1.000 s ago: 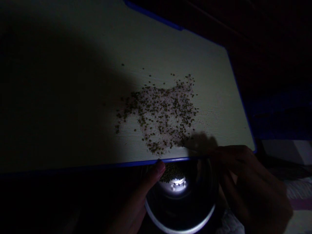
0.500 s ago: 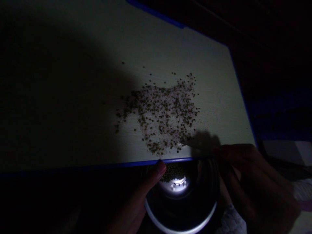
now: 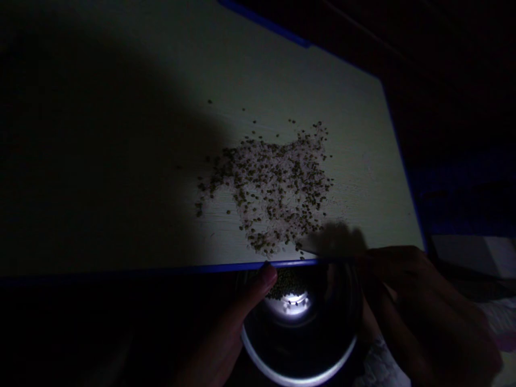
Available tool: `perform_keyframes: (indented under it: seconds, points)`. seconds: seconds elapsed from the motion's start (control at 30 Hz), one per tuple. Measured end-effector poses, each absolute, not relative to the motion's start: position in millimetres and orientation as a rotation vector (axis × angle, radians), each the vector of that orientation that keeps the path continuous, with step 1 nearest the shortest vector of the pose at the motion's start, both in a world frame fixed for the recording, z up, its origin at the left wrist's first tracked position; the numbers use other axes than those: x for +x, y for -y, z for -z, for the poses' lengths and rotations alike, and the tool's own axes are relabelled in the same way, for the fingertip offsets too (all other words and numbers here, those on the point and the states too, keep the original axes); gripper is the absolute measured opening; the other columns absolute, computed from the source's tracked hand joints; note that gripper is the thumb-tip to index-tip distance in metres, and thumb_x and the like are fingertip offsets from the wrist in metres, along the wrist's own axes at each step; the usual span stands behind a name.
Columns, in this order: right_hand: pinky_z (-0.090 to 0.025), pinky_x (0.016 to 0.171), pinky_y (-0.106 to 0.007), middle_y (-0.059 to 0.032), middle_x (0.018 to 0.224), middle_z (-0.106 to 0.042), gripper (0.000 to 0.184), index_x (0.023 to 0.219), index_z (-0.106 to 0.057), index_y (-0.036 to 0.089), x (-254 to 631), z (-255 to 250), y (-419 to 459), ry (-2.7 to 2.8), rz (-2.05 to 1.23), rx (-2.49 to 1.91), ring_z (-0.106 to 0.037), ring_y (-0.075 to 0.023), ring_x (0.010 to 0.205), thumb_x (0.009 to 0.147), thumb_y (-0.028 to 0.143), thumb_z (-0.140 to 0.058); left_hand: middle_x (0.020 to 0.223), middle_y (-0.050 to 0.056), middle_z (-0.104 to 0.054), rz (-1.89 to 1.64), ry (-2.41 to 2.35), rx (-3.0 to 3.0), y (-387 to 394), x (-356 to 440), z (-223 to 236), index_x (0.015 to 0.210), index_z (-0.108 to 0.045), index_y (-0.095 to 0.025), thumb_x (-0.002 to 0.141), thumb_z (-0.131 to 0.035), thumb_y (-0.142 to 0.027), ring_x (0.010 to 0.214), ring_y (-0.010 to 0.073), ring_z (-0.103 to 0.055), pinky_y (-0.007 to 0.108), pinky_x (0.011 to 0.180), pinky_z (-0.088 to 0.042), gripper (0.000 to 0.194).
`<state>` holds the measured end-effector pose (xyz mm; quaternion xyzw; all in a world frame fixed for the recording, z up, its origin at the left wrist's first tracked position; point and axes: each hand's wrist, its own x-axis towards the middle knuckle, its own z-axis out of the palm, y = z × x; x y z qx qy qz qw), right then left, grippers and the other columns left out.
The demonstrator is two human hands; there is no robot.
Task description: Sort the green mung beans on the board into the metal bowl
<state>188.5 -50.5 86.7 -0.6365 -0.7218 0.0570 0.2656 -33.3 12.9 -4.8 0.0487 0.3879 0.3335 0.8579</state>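
Observation:
A spread pile of white rice-like grains mixed with small dark green beans [image 3: 278,188] lies on the pale tabletop [image 3: 363,129]. Under the table's blue edge, my left hand [image 3: 226,333] grips a shiny metal bowl [image 3: 302,381], its thumb over the rim. Green beans [image 3: 288,282] lie inside the bowl, gathered at the far side, beside a bright light reflection. My right hand [image 3: 423,306], at the table edge on the right, pinches a thin pointed tool [image 3: 312,251]. Its tip is beside a few beans at the pile's near edge; its exact kind is too dark to make out.
A blue rim [image 3: 141,270] runs along the tabletop's near edge. Stray beans [image 3: 209,101] lie beyond the pile. Deep shadow covers the table's left side. Patterned cloth [image 3: 382,363] shows below my right hand, with dark blue material [image 3: 463,188] farther right.
The tool tip in my right hand has moved slightly down toward the table edge, and a few beans there now lie nearer that edge. My left hand still holds the bowl; the view has shifted slightly.

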Motion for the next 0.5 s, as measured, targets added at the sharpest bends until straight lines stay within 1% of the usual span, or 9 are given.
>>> perform_keyframes:
  seconds: [0.07, 0.13, 0.2, 0.3, 0.43, 0.5]
  points:
    - [-0.057, 0.08, -0.031, -0.0029, 0.106, -0.077, 0.031, 0.12, -0.076, 0.018, 191.0, -86.3, 47.8, 1.947, -0.151, -1.728, -0.071, -0.0156, 0.099, 0.094, 0.003, -0.069, 0.121, 0.003, -0.089, -0.693, -0.851, 0.085, -12.0, -34.3, 6.3, 0.167, -0.052, -0.034, 0.089, -0.091, -0.03, 0.16, 0.0328, -0.051, 0.053, 0.135, -0.037, 0.087]
    - [-0.057, 0.08, -0.031, -0.0028, 0.107, -0.078, 0.031, 0.12, -0.076, 0.019, 191.1, -86.8, 46.6, 1.944, -0.161, -1.739, -0.072, -0.0159, 0.099, 0.094, 0.004, -0.068, 0.119, 0.002, -0.089, -0.69, -0.862, 0.084, -11.0, -35.5, 6.7, 0.167, -0.05, -0.036, 0.089, -0.092, -0.031, 0.161, 0.0305, -0.05, 0.051, 0.136, -0.036, 0.089]
    - [-0.057, 0.078, -0.031, -0.0033, 0.107, -0.078, 0.03, 0.119, -0.076, 0.019, 189.3, -88.2, 47.5, 1.952, -0.185, -1.731, -0.072, -0.0167, 0.098, 0.094, 0.004, -0.068, 0.127, 0.002, -0.087, -0.695, -0.853, 0.101, -10.3, -36.3, 5.9, 0.165, -0.055, -0.034, 0.091, -0.091, -0.031, 0.164, 0.0288, -0.046, 0.049, 0.138, -0.033, 0.082]
    - [-0.058, 0.078, -0.033, -0.004, 0.105, -0.077, 0.028, 0.116, -0.076, 0.019, 184.8, -91.3, 52.2, 1.893, -0.226, -1.749, -0.073, -0.018, 0.1, 0.096, 0.003, -0.065, 0.14, 0.004, -0.083, -0.697, -0.82, 0.126, -10.3, -36.5, 5.0, 0.158, -0.064, -0.031, 0.095, -0.086, -0.032, 0.166, 0.0293, -0.043, 0.049, 0.139, -0.03, 0.067]
    - [-0.06, 0.081, -0.032, -0.0037, 0.109, -0.078, 0.033, 0.122, -0.075, 0.021, 178.5, -95.0, 56.2, 1.896, -0.282, -1.778, -0.073, -0.0179, 0.104, 0.098, 0.002, -0.063, 0.135, 0.003, -0.085, -0.687, -0.832, 0.154, -10.3, -37.2, 6.9, 0.155, -0.068, -0.031, 0.097, -0.083, -0.03, 0.165, 0.0286, -0.044, 0.05, 0.14, -0.025, 0.059]
    - [-0.06, 0.081, -0.032, -0.0043, 0.11, -0.077, 0.032, 0.121, -0.076, 0.021, 176.5, -95.3, 55.7, 1.868, -0.29, -1.778, -0.073, -0.0187, 0.105, 0.098, 0.002, -0.063, 0.135, 0.002, -0.085, -0.675, -0.799, 0.152, -10.1, -38.0, 7.7, 0.156, -0.066, -0.033, 0.101, -0.078, -0.031, 0.165, 0.0268, -0.044, 0.048, 0.142, -0.021, 0.057]
